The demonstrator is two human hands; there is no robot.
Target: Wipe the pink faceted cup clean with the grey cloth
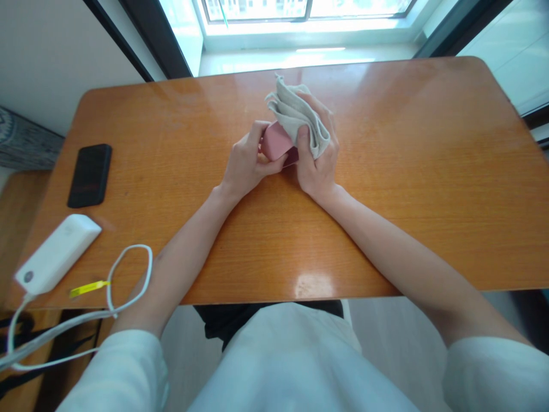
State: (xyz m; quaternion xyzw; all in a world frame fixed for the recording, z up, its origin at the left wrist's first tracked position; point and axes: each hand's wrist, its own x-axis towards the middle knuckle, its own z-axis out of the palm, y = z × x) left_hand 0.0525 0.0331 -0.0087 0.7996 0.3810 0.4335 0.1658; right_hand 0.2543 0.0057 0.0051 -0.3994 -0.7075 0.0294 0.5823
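- both hands meet over the middle of the wooden table [386, 171]: left hand [245, 166] clenched around a small pink case [277, 142], fingers on its near and left sides.
- right hand [318, 154] grasps a crumpled beige cloth [298, 114], pressed against the case's right and top.
- case sits between the two palms, just above the tabletop.
- far to the left of the grip lie a black phone [90, 174], a white power bank [58, 253] and its white cable [128, 274].

One camera sits on the person's head, looking forward and steeply down over the bench [386, 200]. It is close, within arm's reach. The window [300, 17] lies along the far edge.
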